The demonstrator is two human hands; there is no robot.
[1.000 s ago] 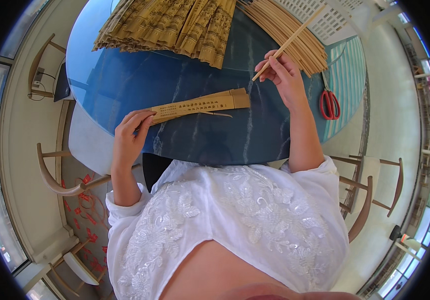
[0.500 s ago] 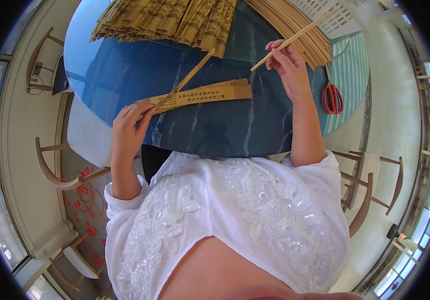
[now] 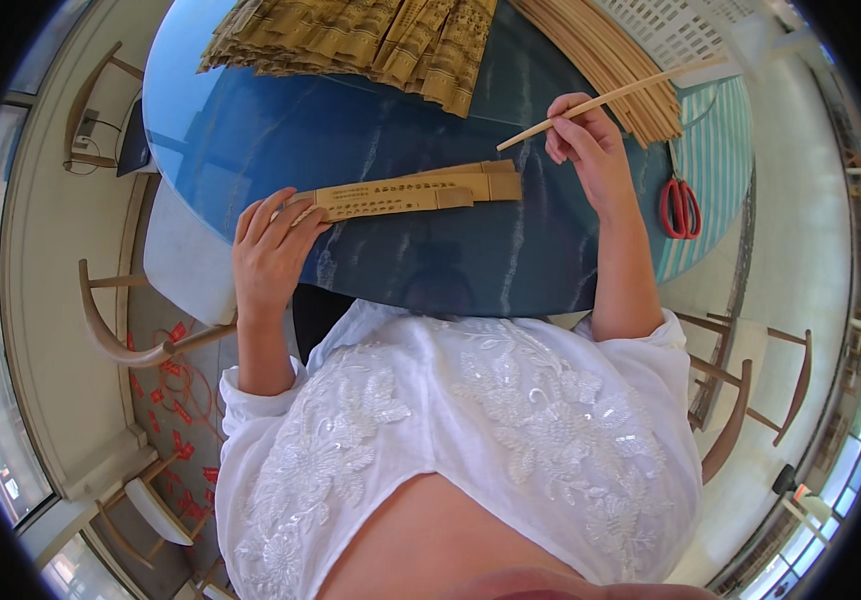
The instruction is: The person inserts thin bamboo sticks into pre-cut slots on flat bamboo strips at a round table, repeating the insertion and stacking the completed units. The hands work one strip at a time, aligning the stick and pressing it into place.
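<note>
My left hand (image 3: 276, 240) grips the left end of a tan printed paper chopstick sleeve (image 3: 391, 206), its fingers bent over that end. Under it, slightly fanned out, lies another tan sleeve (image 3: 503, 184) on the blue tabletop. My right hand (image 3: 589, 145) is raised over the table and pinches a pale, tapered wooden chopstick (image 3: 631, 88) slantwise. The chopstick's thin end points down and left toward the sleeves, apart from them. I cannot tell whether it is one stick or two pressed together.
A large heap of printed sleeves (image 3: 351, 45) lies at the far left of the round blue table (image 3: 431, 265). Bare wooden chopsticks (image 3: 606, 60) are piled at the far right beside a white perforated basket (image 3: 661, 35). Red-handled scissors (image 3: 681, 208) rest on a striped cloth (image 3: 716, 150).
The sleeve that stuck up slantwise from my left hand now lies level over the other one. My right hand still holds the chopstick. The whole view has shifted slightly.
</note>
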